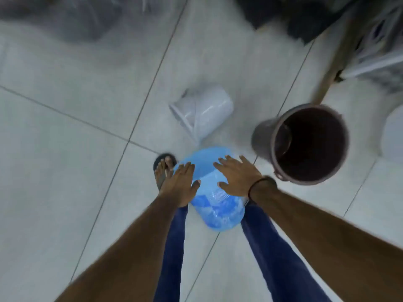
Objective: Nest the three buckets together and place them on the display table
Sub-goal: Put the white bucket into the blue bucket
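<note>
A blue bucket [216, 205] lies on the tiled floor between my legs, its base toward the far side. My left hand [178, 184] rests flat on its left side and my right hand [236, 176] on its right side, fingers spread on both. A white bucket [205, 111] lies tipped on its side a little farther off, with its mouth to the left. To the right stands a dark brown bucket [305, 144], upright and showing nothing inside. The frame is blurred by motion.
A wooden table leg [331, 68] rises at the right behind the brown bucket, with white slatted goods [377, 57] beside it. Dark wrapped items [65, 18] line the far edge. A pale round object [392, 131] sits at the right border. My sandalled foot [162, 168] stands left of the blue bucket.
</note>
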`<state>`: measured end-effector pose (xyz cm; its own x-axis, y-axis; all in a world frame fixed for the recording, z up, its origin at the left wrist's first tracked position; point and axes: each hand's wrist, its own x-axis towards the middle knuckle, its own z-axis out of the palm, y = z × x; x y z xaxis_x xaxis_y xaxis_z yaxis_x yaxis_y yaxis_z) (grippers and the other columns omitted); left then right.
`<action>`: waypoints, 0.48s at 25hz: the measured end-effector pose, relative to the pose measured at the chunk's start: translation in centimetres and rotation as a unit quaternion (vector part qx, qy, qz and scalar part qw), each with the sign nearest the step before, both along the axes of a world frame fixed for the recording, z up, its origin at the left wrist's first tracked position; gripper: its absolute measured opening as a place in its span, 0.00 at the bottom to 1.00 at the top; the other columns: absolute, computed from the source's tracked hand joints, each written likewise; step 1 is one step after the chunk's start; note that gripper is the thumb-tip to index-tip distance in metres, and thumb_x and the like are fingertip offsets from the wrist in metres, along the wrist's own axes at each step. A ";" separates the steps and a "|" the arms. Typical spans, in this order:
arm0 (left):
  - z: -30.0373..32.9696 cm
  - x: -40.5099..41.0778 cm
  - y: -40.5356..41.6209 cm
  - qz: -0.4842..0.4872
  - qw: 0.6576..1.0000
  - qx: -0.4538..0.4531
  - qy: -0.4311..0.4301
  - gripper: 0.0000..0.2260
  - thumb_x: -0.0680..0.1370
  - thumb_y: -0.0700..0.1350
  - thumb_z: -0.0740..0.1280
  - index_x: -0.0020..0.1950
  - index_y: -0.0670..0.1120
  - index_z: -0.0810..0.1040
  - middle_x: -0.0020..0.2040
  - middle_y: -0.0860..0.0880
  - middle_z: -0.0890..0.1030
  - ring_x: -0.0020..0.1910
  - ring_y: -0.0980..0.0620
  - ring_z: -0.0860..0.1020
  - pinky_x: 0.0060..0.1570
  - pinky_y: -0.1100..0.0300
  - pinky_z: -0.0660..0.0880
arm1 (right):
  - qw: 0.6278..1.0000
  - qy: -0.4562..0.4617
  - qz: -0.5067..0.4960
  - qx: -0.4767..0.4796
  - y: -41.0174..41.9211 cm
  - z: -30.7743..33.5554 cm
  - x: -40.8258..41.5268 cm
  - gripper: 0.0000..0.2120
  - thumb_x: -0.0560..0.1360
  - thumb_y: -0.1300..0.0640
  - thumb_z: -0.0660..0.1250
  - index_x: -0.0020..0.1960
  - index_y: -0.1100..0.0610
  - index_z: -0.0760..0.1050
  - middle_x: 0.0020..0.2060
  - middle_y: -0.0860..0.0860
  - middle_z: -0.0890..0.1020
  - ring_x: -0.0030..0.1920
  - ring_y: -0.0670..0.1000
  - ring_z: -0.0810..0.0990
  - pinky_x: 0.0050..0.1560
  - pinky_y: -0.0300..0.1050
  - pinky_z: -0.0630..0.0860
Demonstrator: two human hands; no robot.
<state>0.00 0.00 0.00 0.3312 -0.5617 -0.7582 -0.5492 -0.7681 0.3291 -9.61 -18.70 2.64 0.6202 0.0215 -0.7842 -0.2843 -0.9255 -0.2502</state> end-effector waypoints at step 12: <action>5.6 -7.8 0.7 -0.141 0.987 -0.058 0.045 0.08 0.69 0.36 0.69 0.46 0.46 0.79 0.37 0.48 0.83 0.36 0.45 0.81 0.36 0.56 0.73 | 0.990 0.054 0.114 0.058 1.0 5.0 -4.1 0.06 0.76 0.58 0.65 0.50 0.54 0.80 0.49 0.56 0.81 0.48 0.60 0.81 0.40 0.48 0.71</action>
<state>-7.81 0.72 5.56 0.0833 -0.7072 -0.7021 -0.6999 -0.5430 0.4639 -13.69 -17.72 7.65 0.5020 0.2461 -0.8291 -0.1015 -0.9353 -0.3391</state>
